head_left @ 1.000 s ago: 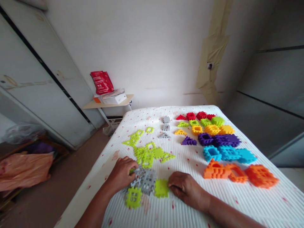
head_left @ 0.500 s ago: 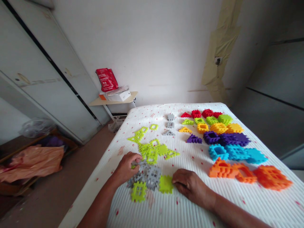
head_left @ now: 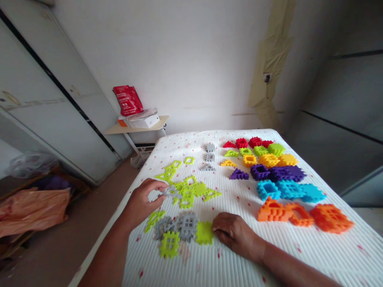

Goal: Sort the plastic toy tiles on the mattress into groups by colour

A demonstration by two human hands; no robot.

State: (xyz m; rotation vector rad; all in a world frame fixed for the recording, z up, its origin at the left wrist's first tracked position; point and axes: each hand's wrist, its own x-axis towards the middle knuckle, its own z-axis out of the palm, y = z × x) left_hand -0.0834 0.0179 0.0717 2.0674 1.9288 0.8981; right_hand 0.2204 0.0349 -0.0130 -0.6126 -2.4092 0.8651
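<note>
My left hand [head_left: 149, 199] pinches a grey piece [head_left: 171, 192] between thumb and fingers, above the near edge of a spread of lime green pieces [head_left: 186, 196]. Below it lies a heap of grey pieces [head_left: 188, 226], with a green triangular piece [head_left: 154, 219] at its left and a green window piece [head_left: 169, 244] in front. My right hand [head_left: 231, 231] rests on the white striped cover [head_left: 239, 267] with its fingers curled. Its fingertips are at the right edge of a green square piece [head_left: 204, 232]; whether they grip it is hidden.
On the right, blocks stand in rows by colour: red [head_left: 255, 142], green [head_left: 275, 149], yellow [head_left: 268, 160], purple [head_left: 279, 173], blue [head_left: 289, 189] and orange [head_left: 332, 218]. Small grey stacks [head_left: 210, 148] stand at the back middle. A side table [head_left: 161, 122] holds a red bag [head_left: 128, 100].
My left hand has lifted a grey piece from the heap and moved it away from me, uncovering the green triangular piece. My right hand stays by the green square. The view has shifted slightly.
</note>
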